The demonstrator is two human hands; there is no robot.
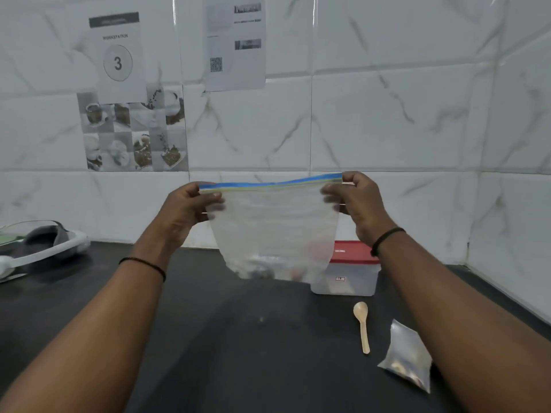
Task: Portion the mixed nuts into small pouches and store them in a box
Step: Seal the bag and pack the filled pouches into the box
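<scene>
Both hands, left hand and right hand, pinch the zip bag above the box; opening its seal likely comes next.

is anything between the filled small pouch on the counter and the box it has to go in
Yes. The red lid sits on the box, so the way in is shut. The wooden spoon lies on the counter between the small pouch and the box, off the direct line.
</scene>
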